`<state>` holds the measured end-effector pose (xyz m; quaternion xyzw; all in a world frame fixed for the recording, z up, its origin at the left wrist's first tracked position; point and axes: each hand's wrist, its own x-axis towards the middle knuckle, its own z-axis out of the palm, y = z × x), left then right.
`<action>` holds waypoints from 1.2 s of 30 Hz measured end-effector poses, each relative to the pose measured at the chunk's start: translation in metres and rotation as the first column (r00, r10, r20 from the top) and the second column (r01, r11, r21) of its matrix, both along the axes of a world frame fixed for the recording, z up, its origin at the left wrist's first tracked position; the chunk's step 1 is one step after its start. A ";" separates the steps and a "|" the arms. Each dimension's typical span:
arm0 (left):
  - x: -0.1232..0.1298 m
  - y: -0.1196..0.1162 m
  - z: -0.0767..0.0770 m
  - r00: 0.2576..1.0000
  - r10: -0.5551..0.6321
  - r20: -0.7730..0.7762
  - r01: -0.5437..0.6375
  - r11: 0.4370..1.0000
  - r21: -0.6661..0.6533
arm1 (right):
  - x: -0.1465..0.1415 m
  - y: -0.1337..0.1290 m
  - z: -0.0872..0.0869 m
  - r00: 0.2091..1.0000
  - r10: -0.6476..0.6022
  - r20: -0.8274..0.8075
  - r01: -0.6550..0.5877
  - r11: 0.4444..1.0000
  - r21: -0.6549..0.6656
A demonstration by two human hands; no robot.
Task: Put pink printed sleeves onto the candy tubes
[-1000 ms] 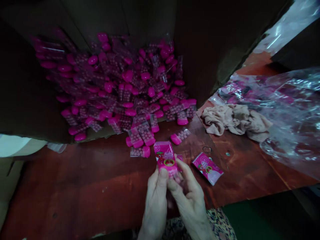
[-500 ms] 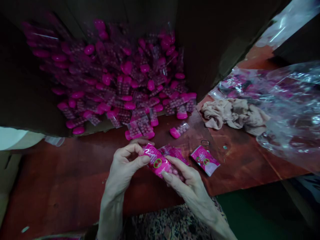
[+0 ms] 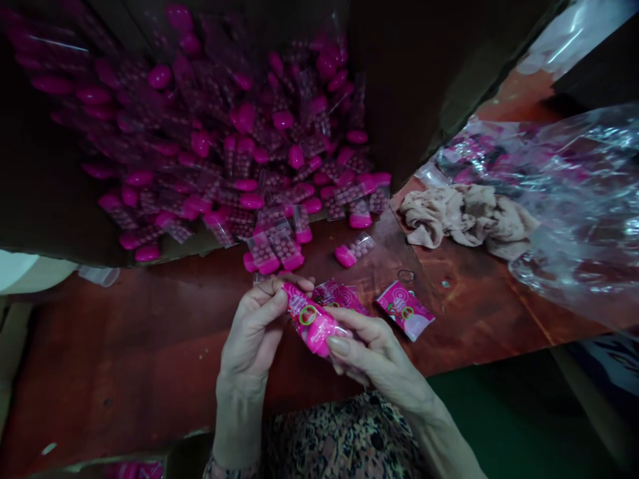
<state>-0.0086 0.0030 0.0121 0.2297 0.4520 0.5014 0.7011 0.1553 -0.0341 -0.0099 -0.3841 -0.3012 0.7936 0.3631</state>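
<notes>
A: In the head view, what are the hands doing?

B: The left hand [image 3: 251, 336] pinches the upper end of a printed pink sleeve [image 3: 305, 313] between thumb and fingers. The right hand [image 3: 387, 352] closes around the lower end, where a rounded pink cap [image 3: 319, 336] shows, at the centre of the frame, just below the middle.

A: What's changed?

B: A second ago both hands were close together near the bottom of the piece, and it stood nearly upright. Now the left has gone to the far end and the piece slants. I'd judge that this lets the sleeve be drawn straight over the cap.

A: And around it?

B: More printed packets [image 3: 348, 297] lie just behind on the table [image 3: 150, 352], with a loose packet [image 3: 407, 311] to the right. A capped tube [image 3: 345, 256] of pink balls lies above them; many more fill the cardboard box [image 3: 404, 80], upper left to centre. A crumpled cloth [image 3: 469, 216] sits at right, beside clear plastic [image 3: 584, 226].

A: Any brand?

B: None I can read. The sleeve has pale lettering and a green ring, too small to tell. White letters on a dark-blue item [image 3: 616, 362], lower right, are cut off.
</notes>
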 end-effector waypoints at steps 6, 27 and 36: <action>0.014 -0.012 -0.004 0.932 0.326 -0.161 -0.327 0.945 0.024 | -0.002 0.001 -0.001 0.997 -0.071 0.029 0.070 0.997 0.020; 0.042 -0.037 -0.012 0.952 0.305 -0.031 -0.306 0.941 -0.148 | -0.037 -0.011 -0.003 0.760 -0.420 0.495 0.236 0.889 0.392; 0.045 -0.036 -0.009 0.938 0.335 -0.089 -0.344 0.931 -0.125 | -0.041 -0.011 -0.002 0.734 -0.379 0.564 0.192 0.912 0.363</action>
